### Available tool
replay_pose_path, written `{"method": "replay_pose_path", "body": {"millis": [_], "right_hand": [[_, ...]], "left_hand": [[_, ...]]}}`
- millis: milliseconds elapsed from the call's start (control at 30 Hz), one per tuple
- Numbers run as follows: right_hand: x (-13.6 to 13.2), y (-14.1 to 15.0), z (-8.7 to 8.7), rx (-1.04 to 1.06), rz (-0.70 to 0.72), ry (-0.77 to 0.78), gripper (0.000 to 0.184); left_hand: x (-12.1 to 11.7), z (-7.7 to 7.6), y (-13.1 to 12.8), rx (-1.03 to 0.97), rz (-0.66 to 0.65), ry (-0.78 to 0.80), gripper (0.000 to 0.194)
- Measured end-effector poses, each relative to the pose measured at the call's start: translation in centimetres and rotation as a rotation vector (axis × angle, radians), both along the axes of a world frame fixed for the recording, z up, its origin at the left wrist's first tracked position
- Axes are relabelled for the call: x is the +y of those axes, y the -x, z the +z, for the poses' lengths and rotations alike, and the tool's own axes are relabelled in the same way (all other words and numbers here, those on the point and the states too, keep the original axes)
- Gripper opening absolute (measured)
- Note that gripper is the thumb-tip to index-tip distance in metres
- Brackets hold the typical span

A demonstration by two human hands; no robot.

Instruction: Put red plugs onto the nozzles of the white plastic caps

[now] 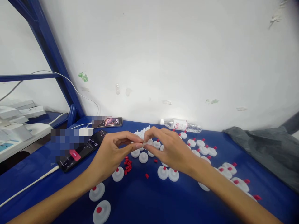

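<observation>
Left hand (114, 149) and right hand (171, 149) meet fingertip to fingertip, thumbs and index fingers drawn together in a pinch. Can't tell what's in there, if anything; the fingers cover it. Right below sits an uncapped white disc (143, 158), nozzle up, with more white discs bunched behind the hands. Small pile of loose red caps (128, 165) just beside the left hand, plus a stray red cap (147, 176) nearer the front. Discs wearing red caps are all over the right side, and three more run down the left. Further out on the blue table (149, 202): a big phone (93, 141) showing a timer, another phone (109, 122), and a clear bottle (179, 125) on its side by the wall.
</observation>
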State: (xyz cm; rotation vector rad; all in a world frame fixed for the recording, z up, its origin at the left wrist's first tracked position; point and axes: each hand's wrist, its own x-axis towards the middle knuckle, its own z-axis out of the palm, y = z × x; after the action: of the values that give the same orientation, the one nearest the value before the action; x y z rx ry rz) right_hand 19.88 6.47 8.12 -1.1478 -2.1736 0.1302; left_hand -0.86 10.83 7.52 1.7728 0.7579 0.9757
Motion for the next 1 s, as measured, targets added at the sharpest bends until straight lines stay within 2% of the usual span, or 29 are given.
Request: {"method": "replay_pose_path", "body": {"millis": [300, 400, 467, 533, 567, 633, 700, 900, 1000], "right_hand": [[-0.2, 0.2, -0.1, 0.015, -0.029, -0.019, 0.014], [-0.3, 0.1, -0.1, 0.047, -0.005, -0.058, 0.014], [-0.5, 0.2, 0.0, 0.063, 0.017, -0.084, 0.012], [-0.8, 0.4, 0.2, 0.085, 0.033, -0.110, 0.008], [-0.9, 0.6, 0.2, 0.098, 0.041, -0.122, 0.007], [-1.0, 1.0, 0.2, 0.125, 0.063, -0.153, 0.007], [-1.1, 1.3, 0.2, 0.144, 0.091, -0.178, 0.011], [-1.3, 1.7, 0.2, 0.155, 0.114, -0.203, 0.019], [-0.9, 1.3, 0.3, 0.122, 0.132, -0.200, 0.028]], "left_hand": [[-0.1, 0.0, -0.1, 0.034, -0.027, -0.033, 0.016], [0.0, 0.0, 0.1, 0.002, -0.055, 0.049, 0.018], [0.1, 0.1, 0.2, -0.028, -0.077, 0.152, 0.026], [0.2, 0.3, 0.3, -0.062, -0.163, 0.275, 0.038], [0.2, 0.4, 0.3, -0.073, -0.241, 0.334, 0.037], [0.2, 0.7, 0.2, -0.076, -0.392, 0.419, 0.027], [0.0, 1.0, 0.2, -0.064, -0.449, 0.440, 0.021], [0.0, 0.6, 0.3, -0.083, -0.407, 0.410, 0.011], [0.1, 0.1, 0.3, -0.084, -0.369, 0.352, 0.023]]}}
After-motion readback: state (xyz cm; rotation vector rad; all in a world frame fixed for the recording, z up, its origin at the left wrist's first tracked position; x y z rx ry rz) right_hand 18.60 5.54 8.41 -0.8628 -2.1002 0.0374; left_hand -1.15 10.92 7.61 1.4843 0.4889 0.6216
